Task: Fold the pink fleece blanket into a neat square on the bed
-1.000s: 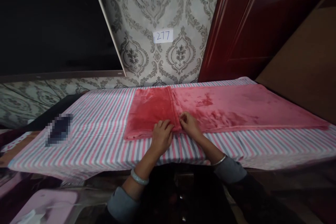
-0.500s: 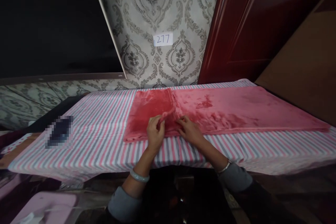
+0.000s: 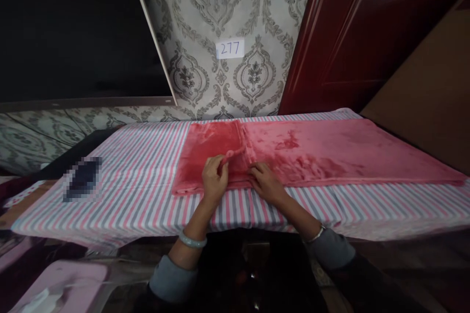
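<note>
A plush pink-red blanket (image 3: 348, 149) lies in a long flat strip across the table, its left end folded over into a darker red section. My left hand (image 3: 215, 178) is closed on the raised edge of that folded section, lifting a small rolled corner between thumb and fingers. Just to its right, my right hand (image 3: 267, 182) grips the blanket near its front edge with bent fingers, beside the seam where the fold ends. Its fingertips are partly sunk in the plush.
A striped cloth (image 3: 139, 171) covers the table. On its left lies a dark pixelated object (image 3: 83, 178). Behind stand a large black screen (image 3: 81, 34) and a patterned wall with a paper marked 277 (image 3: 230, 48). A pink stool-like surface (image 3: 69, 279) is at lower left.
My left hand has shifted slightly left, drawing the pinched edge with it. The right hand stays nearly in place. The camera view has tilted a little.
</note>
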